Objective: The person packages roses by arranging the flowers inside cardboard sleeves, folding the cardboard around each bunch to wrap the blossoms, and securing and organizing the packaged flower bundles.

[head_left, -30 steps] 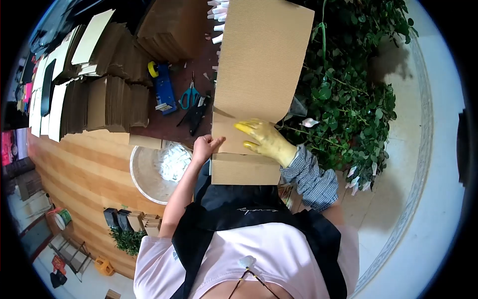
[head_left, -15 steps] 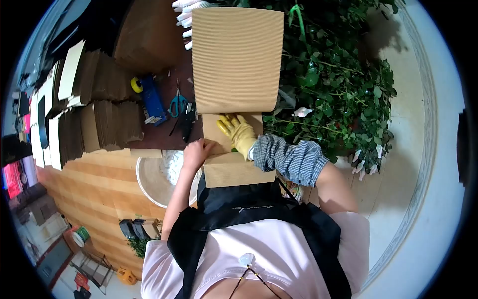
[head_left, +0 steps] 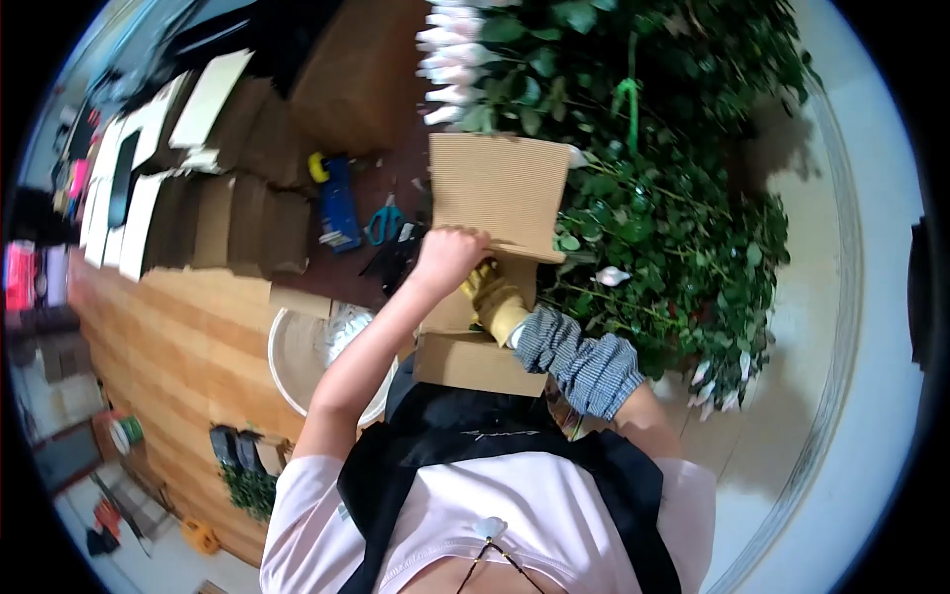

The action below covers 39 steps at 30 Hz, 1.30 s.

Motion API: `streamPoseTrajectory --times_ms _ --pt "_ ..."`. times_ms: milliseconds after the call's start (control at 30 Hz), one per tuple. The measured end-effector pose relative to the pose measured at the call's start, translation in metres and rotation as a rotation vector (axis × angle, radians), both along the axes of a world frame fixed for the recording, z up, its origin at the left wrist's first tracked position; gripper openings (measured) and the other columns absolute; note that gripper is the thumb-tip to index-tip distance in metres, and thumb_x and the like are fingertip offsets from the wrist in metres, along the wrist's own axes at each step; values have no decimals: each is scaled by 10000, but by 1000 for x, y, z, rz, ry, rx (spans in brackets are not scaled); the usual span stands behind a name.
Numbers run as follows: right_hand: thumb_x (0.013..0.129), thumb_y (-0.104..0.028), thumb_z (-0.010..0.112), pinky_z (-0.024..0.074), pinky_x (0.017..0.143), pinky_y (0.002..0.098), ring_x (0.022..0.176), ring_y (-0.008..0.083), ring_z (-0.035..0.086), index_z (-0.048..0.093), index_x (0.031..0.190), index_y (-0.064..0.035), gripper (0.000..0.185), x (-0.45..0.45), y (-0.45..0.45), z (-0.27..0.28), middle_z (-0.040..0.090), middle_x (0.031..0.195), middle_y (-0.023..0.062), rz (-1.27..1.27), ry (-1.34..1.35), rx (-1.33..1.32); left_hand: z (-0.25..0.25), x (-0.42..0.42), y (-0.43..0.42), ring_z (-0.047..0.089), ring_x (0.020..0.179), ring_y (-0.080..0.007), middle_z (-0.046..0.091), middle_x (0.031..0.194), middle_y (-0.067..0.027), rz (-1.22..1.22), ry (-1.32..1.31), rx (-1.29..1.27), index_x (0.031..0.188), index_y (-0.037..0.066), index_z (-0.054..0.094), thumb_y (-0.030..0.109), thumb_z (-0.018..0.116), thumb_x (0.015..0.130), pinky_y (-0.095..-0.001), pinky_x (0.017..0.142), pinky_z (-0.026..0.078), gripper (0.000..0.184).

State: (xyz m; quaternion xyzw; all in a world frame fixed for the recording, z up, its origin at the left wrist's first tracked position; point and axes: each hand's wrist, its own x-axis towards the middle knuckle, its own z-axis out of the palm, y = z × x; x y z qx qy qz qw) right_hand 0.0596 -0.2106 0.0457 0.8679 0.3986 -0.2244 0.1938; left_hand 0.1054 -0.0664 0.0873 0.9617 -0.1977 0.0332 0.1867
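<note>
A corrugated cardboard sheet (head_left: 500, 188) stands raised in front of me, with a fold near its lower edge. My left hand (head_left: 453, 259), bare, is closed on the sheet's lower left part at the fold. Just below it, my right hand (head_left: 495, 305) in a yellow glove rests on the lower cardboard, its fingers partly hidden under the fold and beside my left hand. A shorter cardboard flap (head_left: 480, 363) lies nearest my apron. White-wrapped flower heads (head_left: 450, 59) and leafy stems lie beyond and right of the sheet.
Teal scissors (head_left: 384, 220), a blue tape dispenser (head_left: 338, 203) and a black tool (head_left: 394, 259) lie left of the cardboard. Folded cardboard stacks (head_left: 233, 223) stand farther left. A round bin (head_left: 289, 361) holds white pieces. Leafy flowers (head_left: 653, 228) fill the right side.
The raised sheet has folded down and looks much shorter, uncovering the flower heads behind it. My left hand has moved up and right onto the fold; my gloved fingers, earlier spread, are now partly hidden.
</note>
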Motion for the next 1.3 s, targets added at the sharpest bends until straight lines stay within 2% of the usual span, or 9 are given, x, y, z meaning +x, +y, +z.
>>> streamPoseTrajectory --times_ms 167,300,400,600,733,800,1000,1133,1300 --pt "968 -318 496 280 1143 485 1467 338 291 243 1561 -71 690 5 -25 -72 256 1622 158 16 -117 265 56 -31 37 597 1161 -316 641 1206 -154 -16 -8 -534 1212 65 639 138 745 833 -390 956 493 400" --pt "890 -440 629 246 1172 392 1467 298 289 215 1557 -21 889 8 -7 -2 279 1601 186 68 -52 141 112 -48 151 664 957 -347 708 981 -141 548 -573 -221 1043 40 686 68 706 821 -447 832 524 225" --pt "864 -514 655 251 1148 443 1438 309 339 161 1581 -36 993 10 1 17 262 1618 165 92 -27 28 95 -60 227 556 1229 -346 600 1309 -201 993 -470 219 1253 55 624 251 712 883 -471 988 467 428" --pt "881 -500 644 230 1169 439 1449 313 323 132 1584 -37 986 11 -4 10 267 1614 169 36 -1 35 94 -69 236 430 1345 -422 425 1461 -300 1290 -33 330 1339 213 605 433 679 903 -542 1038 416 494" --pt "863 -506 658 219 1178 457 1454 322 314 121 1580 -35 1011 11 -4 15 270 1609 175 25 40 63 114 -71 261 570 1167 -420 585 1263 -255 1250 98 47 1299 242 633 393 662 920 -510 949 493 409" --pt "862 -510 654 219 1176 462 1450 327 316 125 1581 -42 1008 10 -7 12 274 1605 179 50 21 106 109 -73 271 610 1094 -409 636 1160 -200 1226 -9 271 1307 238 616 374 699 894 -524 925 498 443" --pt "823 -500 674 217 1170 483 1435 337 325 148 1581 -56 1024 9 -16 -6 275 1600 184 25 27 216 104 -74 291 611 1058 -423 622 1155 -228 1196 -34 244 1367 99 531 387 771 824 -473 929 510 660" --pt "809 -496 678 216 1169 487 1434 342 321 156 1581 -55 1031 7 -13 2 271 1600 182 17 21 212 136 -91 258 579 1055 -426 462 1243 -245 1210 -264 67 1477 32 341 171 838 747 -444 947 500 893" --pt "832 -486 649 216 1168 481 1427 339 325 213 1561 -53 953 6 -14 -6 285 1594 167 39 -30 186 137 -124 226 633 976 -303 608 1145 -189 919 -238 -270 1361 41 519 82 713 886 -405 867 523 514"
